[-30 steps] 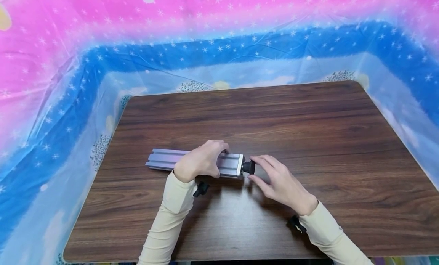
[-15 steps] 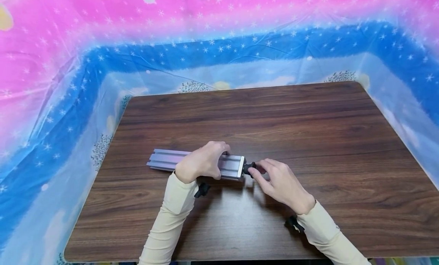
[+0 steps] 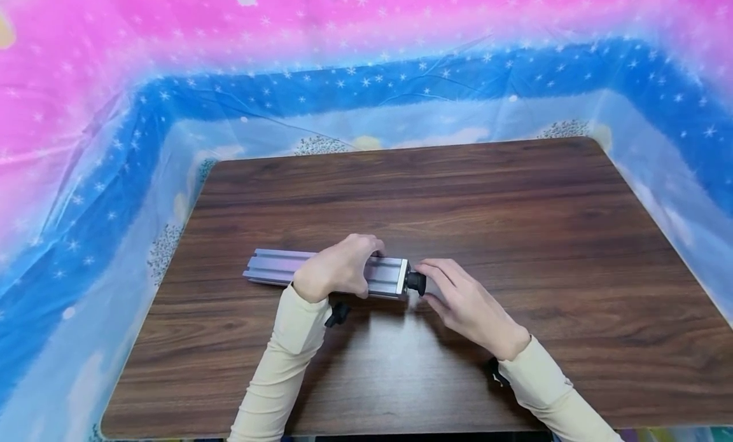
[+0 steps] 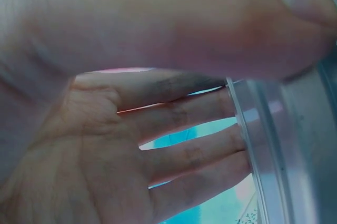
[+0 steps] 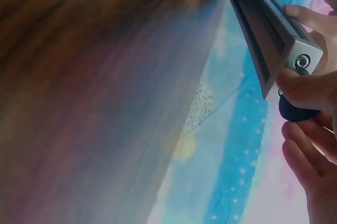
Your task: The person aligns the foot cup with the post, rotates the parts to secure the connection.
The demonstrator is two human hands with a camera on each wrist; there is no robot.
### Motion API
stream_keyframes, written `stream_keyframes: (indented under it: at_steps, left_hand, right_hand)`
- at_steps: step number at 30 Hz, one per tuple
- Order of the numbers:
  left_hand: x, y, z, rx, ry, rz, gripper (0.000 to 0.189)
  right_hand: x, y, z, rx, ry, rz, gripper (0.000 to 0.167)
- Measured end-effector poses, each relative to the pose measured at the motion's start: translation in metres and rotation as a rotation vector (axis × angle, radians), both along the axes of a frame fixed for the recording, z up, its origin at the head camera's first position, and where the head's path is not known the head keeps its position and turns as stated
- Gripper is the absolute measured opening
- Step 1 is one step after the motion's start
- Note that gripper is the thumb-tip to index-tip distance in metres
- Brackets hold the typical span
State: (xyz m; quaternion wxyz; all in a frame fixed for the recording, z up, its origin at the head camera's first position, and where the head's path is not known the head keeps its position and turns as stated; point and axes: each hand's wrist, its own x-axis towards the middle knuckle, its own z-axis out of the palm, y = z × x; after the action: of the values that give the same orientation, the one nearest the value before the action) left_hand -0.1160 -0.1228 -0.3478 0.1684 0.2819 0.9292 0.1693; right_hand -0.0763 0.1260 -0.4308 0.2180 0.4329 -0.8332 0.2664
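A silver slotted aluminium profile [image 3: 279,264] lies on the wooden table, with a pale end plate [image 3: 403,276] on its right end. From that plate a black round knob [image 3: 416,282] sticks out. My left hand [image 3: 335,270] grips the profile from above, thumb on the near side and fingers over the far side; the left wrist view shows the thumb [image 4: 210,29] against the metal. At the knob, my right hand [image 3: 469,305] has its thumb and fingers curled round it. In the right wrist view the thumb [image 5: 308,89] lies over the knob [image 5: 297,109], partly hiding it.
The brown wood-grain table [image 3: 515,207] extends around the profile on all sides. A pink and blue patterned cloth [image 3: 366,86] hangs behind and beside it. Black wrist mounts [image 3: 338,315] sit under both sleeves.
My right fingers drew in on the knob's end, then shifted forward around it, with small turns of the hand. The left hand and the profile stay nearly still.
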Motion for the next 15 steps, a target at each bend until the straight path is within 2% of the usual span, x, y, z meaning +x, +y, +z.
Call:
stream_keyframes:
  at_steps: [4, 15]
  left_hand:
    - [-0.0007, -0.0003, -0.0011, -0.003, -0.001, 0.000, 0.062]
    - [-0.0010, 0.0003, -0.0051, 0.019, 0.013, 0.003, 0.059]
  right_hand:
    - [-0.0031, -0.0002, -0.0039, -0.030, 0.006, -0.020, 0.056]
    - [-0.0003, -0.0053, -0.0081, -0.019, -0.121, -0.116, 0.032]
